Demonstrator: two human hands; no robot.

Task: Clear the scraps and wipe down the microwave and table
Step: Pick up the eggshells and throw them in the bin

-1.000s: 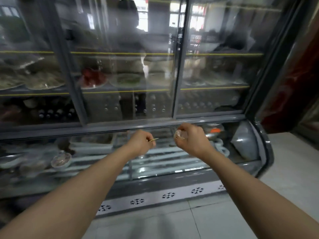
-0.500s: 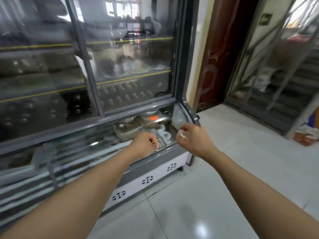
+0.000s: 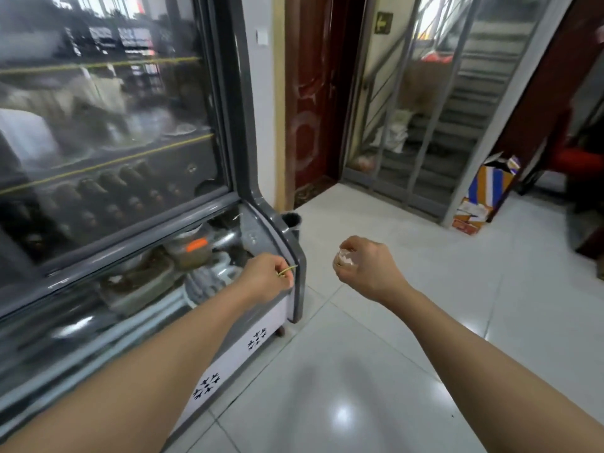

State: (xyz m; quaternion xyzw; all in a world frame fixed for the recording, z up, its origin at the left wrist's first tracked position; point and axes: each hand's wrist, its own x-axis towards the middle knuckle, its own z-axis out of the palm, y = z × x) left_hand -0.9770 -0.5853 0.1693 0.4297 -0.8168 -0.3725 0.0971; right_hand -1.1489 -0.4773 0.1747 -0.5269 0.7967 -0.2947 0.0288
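My left hand pinches a thin green stalk, my right hand grips crumpled white scraps; a loose grip could drop them on the floor.

Body in frame: two bare forearms and hands, no sleeves.
Left hand enters from lower left of the frame, right hand from lower right. No gloves, watch, rings or wristbands visible on either arm.
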